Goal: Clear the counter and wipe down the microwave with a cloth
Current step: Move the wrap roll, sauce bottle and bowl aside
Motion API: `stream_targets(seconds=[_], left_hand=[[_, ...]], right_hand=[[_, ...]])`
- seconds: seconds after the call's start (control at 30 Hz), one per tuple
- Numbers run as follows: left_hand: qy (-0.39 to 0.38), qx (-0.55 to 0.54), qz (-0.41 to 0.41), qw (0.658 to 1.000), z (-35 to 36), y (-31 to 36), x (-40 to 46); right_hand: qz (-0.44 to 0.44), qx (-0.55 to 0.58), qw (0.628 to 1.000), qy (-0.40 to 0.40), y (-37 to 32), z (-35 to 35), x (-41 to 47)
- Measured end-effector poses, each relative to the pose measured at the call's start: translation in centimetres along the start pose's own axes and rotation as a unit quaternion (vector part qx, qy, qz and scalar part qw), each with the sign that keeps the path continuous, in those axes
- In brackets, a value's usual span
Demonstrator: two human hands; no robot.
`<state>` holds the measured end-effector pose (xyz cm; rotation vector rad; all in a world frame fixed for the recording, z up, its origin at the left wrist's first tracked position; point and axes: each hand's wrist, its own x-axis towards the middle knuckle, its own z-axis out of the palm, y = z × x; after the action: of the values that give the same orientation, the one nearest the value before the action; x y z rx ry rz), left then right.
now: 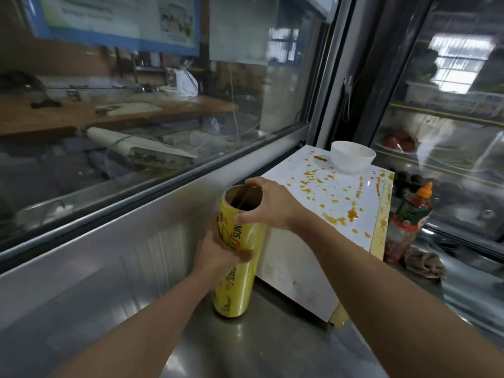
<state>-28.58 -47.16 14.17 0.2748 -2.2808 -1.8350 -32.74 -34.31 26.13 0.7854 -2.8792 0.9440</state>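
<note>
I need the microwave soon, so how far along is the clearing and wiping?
Nothing looks finished. In hand: both the left hand and right hand grip the upright cling film roll. Left: the white bowl sits on the microwave, orange splatters cover its top, and the cloth lies unused beside the sauce bottle.

Glass-fronted fridge [450,110] at right, window [152,105] behind, blue-edged poster [117,20] beyond the glass

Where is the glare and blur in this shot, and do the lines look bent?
Head view: reflections wash over the fridge glass door and window; a highlight sits on the steel counter; background shelves are soft; the window frame bows from wide-angle distortion; the yellow roll and stained microwave stay sharp.
</note>
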Motion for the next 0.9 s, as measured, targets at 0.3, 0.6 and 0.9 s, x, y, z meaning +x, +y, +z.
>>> stream_targets(seconds=[0.3,0.6,0.9], left_hand=[[0.034,-0.015,0.000,0.999,0.0,-0.9,2.8],[0.068,0.002,-0.007,0.998,0.6,-0.9,3.8],[0.119,0.121,0.008,0.986,1.5,-0.7,3.0]], right_hand=[[0.003,0.021,1.000,-0.016,1.2,1.8,3.4],[-0.017,0.058,0.998,-0.015,1.5,1.8,4.5],[-0.031,0.054,0.998,-0.027,2.7,1.5,3.5]])
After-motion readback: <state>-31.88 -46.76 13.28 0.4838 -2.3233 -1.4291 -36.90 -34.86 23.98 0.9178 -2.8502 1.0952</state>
